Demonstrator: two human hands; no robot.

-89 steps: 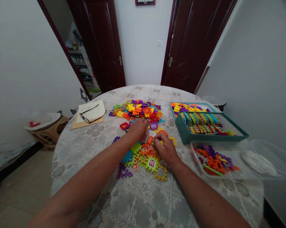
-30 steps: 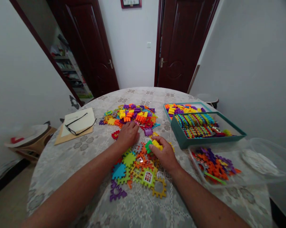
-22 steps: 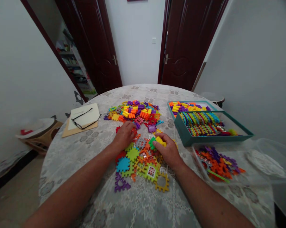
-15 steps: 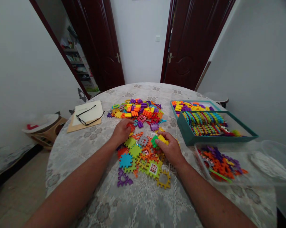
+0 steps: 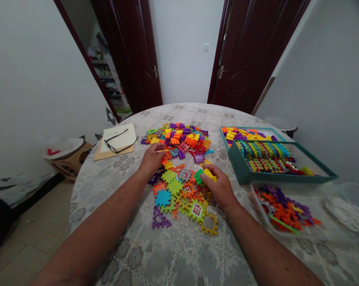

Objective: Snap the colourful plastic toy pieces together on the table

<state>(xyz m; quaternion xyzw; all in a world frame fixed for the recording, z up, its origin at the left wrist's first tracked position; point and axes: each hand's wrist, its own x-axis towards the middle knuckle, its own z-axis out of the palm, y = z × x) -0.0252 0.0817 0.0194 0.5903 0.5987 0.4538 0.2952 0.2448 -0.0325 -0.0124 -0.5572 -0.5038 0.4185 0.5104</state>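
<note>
Nearest on the patterned tablecloth [image 5: 143, 258]: purple triangular toothed tile [image 5: 161, 225]; yellow toothed ring [image 5: 203, 227] to its right; blue toothed tile [image 5: 163, 198] just beyond, amid overlapping tiles; clear plastic tub [image 5: 253, 195] far right, orange and purple pieces inside. Right hand [image 5: 221, 187] closed on a green block [image 5: 198, 177] and yellow block [image 5: 209, 174], both at thumb and fingertips, over the tiles' right edge; teal box [image 5: 242, 169] beyond the tub. Left hand [image 5: 152, 159] half-curled beside orange and yellow pieces; cannot tell whether gripping; spectacles [image 5: 115, 151] on paper, farther left; mixed heap of blocks [image 5: 179, 134] beyond.
</note>
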